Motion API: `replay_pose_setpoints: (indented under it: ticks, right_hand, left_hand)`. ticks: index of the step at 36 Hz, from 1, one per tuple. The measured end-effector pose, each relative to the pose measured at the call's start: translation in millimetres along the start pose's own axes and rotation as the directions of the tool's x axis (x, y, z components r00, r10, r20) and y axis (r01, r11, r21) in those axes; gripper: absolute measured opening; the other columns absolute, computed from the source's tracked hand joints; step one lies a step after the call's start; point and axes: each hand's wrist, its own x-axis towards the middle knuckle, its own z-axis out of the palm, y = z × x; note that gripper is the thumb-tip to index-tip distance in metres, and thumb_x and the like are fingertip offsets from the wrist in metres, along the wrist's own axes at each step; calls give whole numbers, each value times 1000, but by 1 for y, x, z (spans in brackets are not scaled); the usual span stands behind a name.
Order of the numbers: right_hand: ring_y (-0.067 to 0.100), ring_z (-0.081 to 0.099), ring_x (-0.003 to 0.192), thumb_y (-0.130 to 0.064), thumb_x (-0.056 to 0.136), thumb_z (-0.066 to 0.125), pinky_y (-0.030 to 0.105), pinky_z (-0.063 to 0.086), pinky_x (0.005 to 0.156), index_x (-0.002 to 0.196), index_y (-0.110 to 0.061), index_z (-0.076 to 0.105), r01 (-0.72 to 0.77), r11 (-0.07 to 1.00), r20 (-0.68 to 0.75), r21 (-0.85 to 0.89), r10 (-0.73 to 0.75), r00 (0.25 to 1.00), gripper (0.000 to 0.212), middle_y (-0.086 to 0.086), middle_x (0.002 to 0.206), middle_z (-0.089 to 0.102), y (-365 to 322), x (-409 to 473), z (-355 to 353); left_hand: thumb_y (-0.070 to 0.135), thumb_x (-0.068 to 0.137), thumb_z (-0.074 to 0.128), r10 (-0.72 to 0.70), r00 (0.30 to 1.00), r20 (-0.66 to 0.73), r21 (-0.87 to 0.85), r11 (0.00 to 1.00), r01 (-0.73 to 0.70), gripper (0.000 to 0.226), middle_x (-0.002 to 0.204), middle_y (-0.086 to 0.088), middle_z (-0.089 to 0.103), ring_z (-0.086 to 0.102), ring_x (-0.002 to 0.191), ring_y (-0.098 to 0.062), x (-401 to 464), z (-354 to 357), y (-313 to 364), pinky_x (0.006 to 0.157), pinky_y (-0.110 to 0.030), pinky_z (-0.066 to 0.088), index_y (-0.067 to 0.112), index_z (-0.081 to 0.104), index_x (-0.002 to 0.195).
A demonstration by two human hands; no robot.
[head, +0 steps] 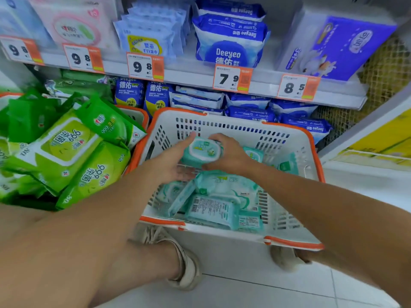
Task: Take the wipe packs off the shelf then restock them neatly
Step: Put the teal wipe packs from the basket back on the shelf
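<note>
Both my hands hold one small teal wipe pack (203,152) above a white basket with an orange rim (289,138). My left hand (173,161) cups the pack from the left and below, its thumb over the pack's left side. My right hand (226,154) grips the pack's right end. Several more teal wipe packs (220,201) lie jumbled in the bottom of the basket. The shelf (191,76) with price tags runs behind the basket, with blue wipe packs (231,47) on it.
A second basket on the left is heaped with green wipe packs (66,152). Blue packs (251,107) fill the lower shelf behind the white basket. A wire mesh panel (382,70) closes the right side. My shoes (182,258) stand on the tiled floor under the basket.
</note>
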Motion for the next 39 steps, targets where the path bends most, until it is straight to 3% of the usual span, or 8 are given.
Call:
replay_pose_setpoints:
  ticks: [4,7,12,20,24,30,35,39]
  right_hand:
    - [7,60,113,-31,71,89,24,52,95,120,-26,64,-61,963,211,262,4,977,55,-9,124,62,-22,3,-19]
    - [16,58,119,-57,83,71,41,46,107,121,-23,66,-269,917,-46,294,295,954,51,-4,130,61,2,11,-29]
    - [31,62,114,-49,87,70,38,53,96,133,0,53,-723,681,-236,113,725,647,69,16,133,61,80,3,-43]
    - [31,64,100,-46,45,99,42,58,86,130,-4,46,-705,593,-124,390,792,598,108,11,120,63,108,10,-13]
    - [28,72,86,-25,39,102,48,62,77,103,-9,69,-613,670,-109,419,707,699,74,9,99,74,108,15,-24]
    - [25,72,96,0,68,87,43,60,88,113,-11,70,-316,894,67,316,311,948,49,11,107,76,14,-4,-105]
    - [25,73,96,-7,83,75,50,61,72,125,-29,60,-98,983,362,155,36,931,49,0,114,72,-114,-31,-203]
    - [32,72,94,-1,77,80,44,60,57,128,-33,59,21,977,244,212,-73,967,64,9,117,66,-168,-59,-236]
  left_hand:
    - [35,73,83,56,998,-11,7,998,-55,57,105,-13,75,74,93,-29,-1,1,11,74,-41,60,9,65,121]
    - [24,75,85,73,986,-153,-39,996,-80,47,97,-16,74,75,69,-26,0,2,6,51,-34,57,6,64,112]
    - [22,85,77,60,954,-294,-78,993,-87,36,104,-8,68,67,78,-23,-1,-1,-8,55,-34,53,15,60,116]
    - [9,87,73,127,945,-301,-116,979,-168,42,116,-9,62,68,88,-29,-2,0,-11,57,-44,61,15,51,122]
    - [-1,87,71,196,930,-311,-63,972,-226,46,106,-1,58,65,80,-21,-5,7,1,60,-40,59,24,46,116]
    - [-3,84,73,280,937,-208,50,960,-276,51,113,-5,62,67,92,-29,-34,5,50,71,-49,61,25,49,118]
    - [11,86,74,385,923,-7,113,917,-382,37,111,-8,73,73,89,-26,-92,15,123,67,-44,61,22,56,115]
    - [25,89,71,496,861,110,106,856,-507,30,103,-5,76,75,85,-25,-140,37,165,63,-42,61,22,59,117]
